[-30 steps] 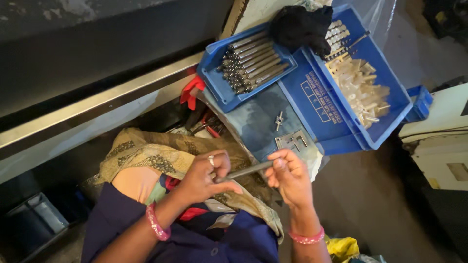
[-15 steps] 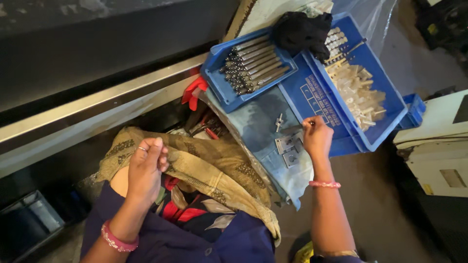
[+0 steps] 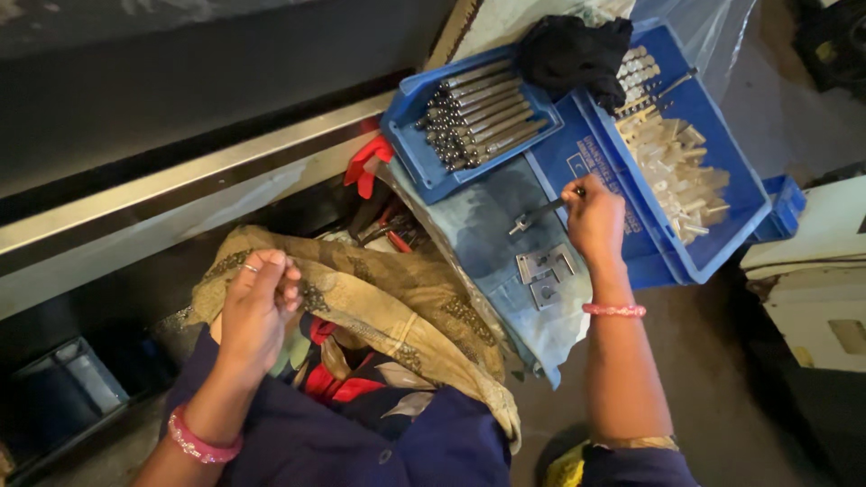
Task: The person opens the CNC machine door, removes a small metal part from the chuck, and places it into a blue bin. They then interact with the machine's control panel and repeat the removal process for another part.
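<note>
My right hand (image 3: 594, 219) reaches out over a blue cloth (image 3: 505, 248) and pinches the end of a thin dark metal rod (image 3: 539, 214) that lies on it. Two flat grey metal brackets (image 3: 545, 266) rest on the cloth just below that hand. My left hand (image 3: 259, 305) hovers over a brown patterned cloth (image 3: 379, 307) on my lap, fingers curled together; whether it holds something small is unclear. A small blue tray (image 3: 424, 162) of several metal rods sits at the top middle. A larger blue tray (image 3: 722, 194) holds several pale pieces.
A black cloth (image 3: 573, 50) lies across the top of the trays. A red-handled tool (image 3: 368, 162) pokes out beside the small tray. A long grey metal rail (image 3: 180, 180) runs across the left. White equipment (image 3: 821, 280) stands at the right edge.
My hands have parted. The right hand has carried the rod from my lap up to the blue cloth by the trays; the left hand has let go and moved left over my lap.
</note>
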